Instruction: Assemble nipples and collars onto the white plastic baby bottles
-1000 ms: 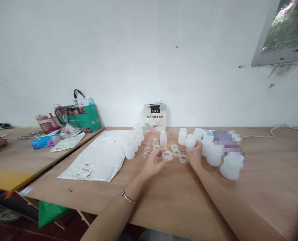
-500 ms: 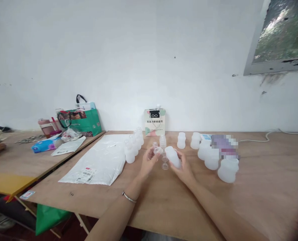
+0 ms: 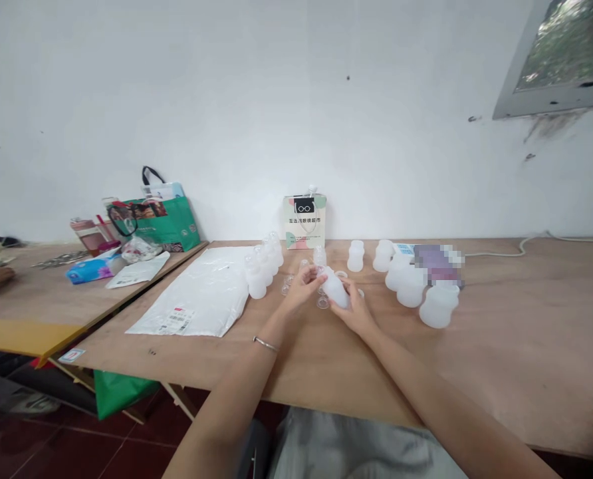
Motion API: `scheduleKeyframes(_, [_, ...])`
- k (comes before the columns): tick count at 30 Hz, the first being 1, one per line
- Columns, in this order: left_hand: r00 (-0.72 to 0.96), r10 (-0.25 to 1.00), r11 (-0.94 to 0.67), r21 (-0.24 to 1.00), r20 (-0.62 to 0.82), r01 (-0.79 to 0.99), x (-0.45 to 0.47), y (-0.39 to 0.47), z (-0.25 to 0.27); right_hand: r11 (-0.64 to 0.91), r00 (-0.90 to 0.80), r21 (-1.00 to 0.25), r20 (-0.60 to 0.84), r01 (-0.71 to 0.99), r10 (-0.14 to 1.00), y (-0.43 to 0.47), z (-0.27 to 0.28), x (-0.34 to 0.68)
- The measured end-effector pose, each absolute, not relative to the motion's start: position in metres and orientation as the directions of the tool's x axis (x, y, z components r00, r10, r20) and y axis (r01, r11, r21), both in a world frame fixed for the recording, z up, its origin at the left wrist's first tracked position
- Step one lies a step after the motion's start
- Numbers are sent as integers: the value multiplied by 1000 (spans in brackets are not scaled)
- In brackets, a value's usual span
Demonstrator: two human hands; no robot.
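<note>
My right hand [image 3: 355, 310] is wrapped round a waisted, milky-white plastic bottle [image 3: 336, 290], tilted with its mouth toward the upper left. At that mouth, my left hand [image 3: 304, 289] has its fingers closed on a clear bottle top [image 3: 320, 271], largely covered by the fingers. Whether the top is seated on the bottle I cannot tell. Close by on the table lie a clear ring-like piece [image 3: 323, 303] and some clear tops [image 3: 287, 285]. Behind the hands stand clear stacked pieces [image 3: 319, 255].
Left of my hands runs a row of bottles with clear tops [image 3: 257, 283], beside a white mailing bag [image 3: 191, 286]. Several topless white bottles [image 3: 437, 307] stand to the right, near a blurred purple item [image 3: 436, 265]. A paper bag [image 3: 305, 229] leans by the wall.
My hands have come together, bringing the clear top from apart to the bottle's mouth. The camera view has tilted down, so more of the table's front edge shows.
</note>
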State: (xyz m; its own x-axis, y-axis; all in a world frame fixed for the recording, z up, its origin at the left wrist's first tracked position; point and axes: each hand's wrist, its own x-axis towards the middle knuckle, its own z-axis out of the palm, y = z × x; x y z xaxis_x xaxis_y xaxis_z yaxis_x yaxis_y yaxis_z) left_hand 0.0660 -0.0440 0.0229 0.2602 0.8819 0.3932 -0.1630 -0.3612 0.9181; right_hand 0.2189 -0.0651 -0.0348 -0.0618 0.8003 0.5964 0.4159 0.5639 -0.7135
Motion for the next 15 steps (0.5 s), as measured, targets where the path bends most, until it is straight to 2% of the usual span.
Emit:
scheduleKeyframes(4, [379,869,-313,946,319,-81,68,-33,33,526,-9,-729,582,438,813,-65,-34,220])
scheduleKeyframes(9, [283,915,-275,958,286,-79,74,-33,31,517,32,-715,600,471,799,-70,-30,222])
scheduleKeyframes(15, [378,853,-294,930,360,-221,75,-41,23,548,24,-786,578,285,816,-67,-31,214])
